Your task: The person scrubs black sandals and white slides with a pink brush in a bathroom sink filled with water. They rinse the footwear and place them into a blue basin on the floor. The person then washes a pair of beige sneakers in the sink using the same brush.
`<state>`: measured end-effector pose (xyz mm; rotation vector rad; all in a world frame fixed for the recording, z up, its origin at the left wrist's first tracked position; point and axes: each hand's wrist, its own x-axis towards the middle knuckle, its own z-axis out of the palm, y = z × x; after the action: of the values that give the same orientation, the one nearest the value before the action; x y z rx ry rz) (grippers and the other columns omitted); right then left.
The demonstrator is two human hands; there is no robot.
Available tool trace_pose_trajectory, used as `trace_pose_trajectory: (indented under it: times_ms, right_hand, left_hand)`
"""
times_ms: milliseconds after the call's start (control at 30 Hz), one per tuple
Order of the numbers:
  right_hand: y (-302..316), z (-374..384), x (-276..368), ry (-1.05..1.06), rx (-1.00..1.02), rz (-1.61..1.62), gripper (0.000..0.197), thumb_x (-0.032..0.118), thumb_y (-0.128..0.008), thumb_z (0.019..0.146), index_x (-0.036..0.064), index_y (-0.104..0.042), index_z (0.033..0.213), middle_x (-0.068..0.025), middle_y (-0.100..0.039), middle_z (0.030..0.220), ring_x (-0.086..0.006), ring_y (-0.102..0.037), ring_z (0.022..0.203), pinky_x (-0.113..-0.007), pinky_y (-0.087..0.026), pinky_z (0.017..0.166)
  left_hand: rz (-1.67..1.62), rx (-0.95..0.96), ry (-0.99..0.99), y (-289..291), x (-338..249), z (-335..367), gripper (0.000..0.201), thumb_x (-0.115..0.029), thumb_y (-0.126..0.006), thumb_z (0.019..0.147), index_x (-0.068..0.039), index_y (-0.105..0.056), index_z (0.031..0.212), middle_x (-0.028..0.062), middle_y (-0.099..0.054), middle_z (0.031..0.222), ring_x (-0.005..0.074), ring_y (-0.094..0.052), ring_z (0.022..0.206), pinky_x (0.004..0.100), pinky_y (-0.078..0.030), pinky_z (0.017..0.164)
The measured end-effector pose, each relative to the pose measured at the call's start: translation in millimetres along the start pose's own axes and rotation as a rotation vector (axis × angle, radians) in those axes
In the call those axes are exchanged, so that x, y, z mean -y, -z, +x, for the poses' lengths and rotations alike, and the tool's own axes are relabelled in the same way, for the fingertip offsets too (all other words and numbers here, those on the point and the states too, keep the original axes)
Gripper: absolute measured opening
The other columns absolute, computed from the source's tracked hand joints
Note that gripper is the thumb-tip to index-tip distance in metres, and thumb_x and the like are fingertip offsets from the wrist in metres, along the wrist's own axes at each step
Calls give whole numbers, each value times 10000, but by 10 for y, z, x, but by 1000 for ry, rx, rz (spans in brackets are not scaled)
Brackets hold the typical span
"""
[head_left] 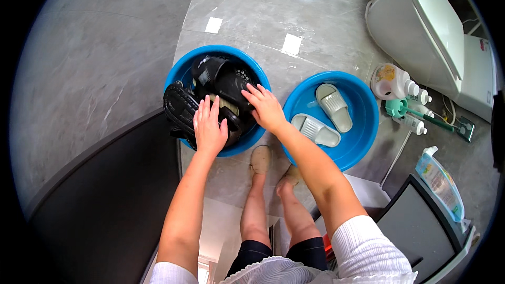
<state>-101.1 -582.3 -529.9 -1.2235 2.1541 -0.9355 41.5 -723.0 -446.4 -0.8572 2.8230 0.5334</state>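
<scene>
A round blue basin [253, 61] on the floor ahead of me holds several black slippers [214, 71] piled together. A glossy black ribbed shoe [181, 109] leans over the basin's left rim. My left hand [210, 131] lies over the near part of the pile, fingers stretched out, beside that ribbed shoe. On the right side, my right hand [265, 108] rests with spread fingers against a black slipper [234, 85]; its thumb is hidden. Something beige shows between the black footwear, its kind unclear.
A second blue basin [363, 126] to the right holds two pale slippers [334, 108]. Beyond it stand bottles [389, 81], a green-handled brush [421, 110] and a white toilet [415, 26]. A dark panel [115, 194] borders the left; a plastic package [441, 184] lies at right.
</scene>
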Motion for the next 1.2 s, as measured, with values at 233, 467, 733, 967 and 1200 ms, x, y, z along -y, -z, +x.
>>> trace_pose_trajectory:
  times_ms: [233, 467, 733, 967, 1200]
  right_hand:
    - [-70, 158, -166, -163, 81, -280, 591, 90, -618, 803, 213, -481, 1364, -75, -396, 1492, -372, -358, 1363, -536, -328, 1084]
    - [134, -59, -11, -188, -72, -74, 900, 47, -726, 672, 217, -340, 1467, -171, -310, 1512, -399, -362, 1346, -504, -342, 1079]
    - [265, -1460, -890, -633, -382, 173, 667, 27, -661, 755, 105, -465, 1388, -256, -379, 1444, -420, -402, 1309, -451, -372, 1067]
    - [217, -2457, -2281, -933, -97, 215, 635, 122, -660, 740, 214, -538, 1356, -252, -268, 1522, -436, -251, 1400, -465, -246, 1151]
    - [321, -2079, -2568, -968, -72, 489, 552, 236, -696, 784, 84, -584, 1302, -216, -386, 1470, -376, -336, 1379, -409, -298, 1133]
  left_hand:
    - [4, 20, -26, -35, 47, 81, 635, -139, -629, 818, -86, -417, 1414, 182, -368, 1483, 349, -317, 1388, 487, -231, 1136]
    - [-19, 41, -102, -142, -180, 158, 598, -38, -574, 750, -76, -503, 1342, 183, -406, 1454, 345, -325, 1385, 494, -226, 1138]
    - [-523, 277, -401, -1060, -1243, -1, 480, -24, -592, 769, -42, -560, 1248, 195, -580, 1247, 363, -560, 1143, 419, -465, 955]
    - [-947, 969, 653, -2697, -1987, -143, 749, -207, -656, 884, -50, -248, 1491, 159, -507, 1344, 260, -580, 1119, 357, -514, 871]
    - [-565, 741, 407, -3621, -1755, -137, 776, -315, -713, 848, -15, -324, 1448, 139, -556, 1278, 207, -563, 1059, 325, -439, 921]
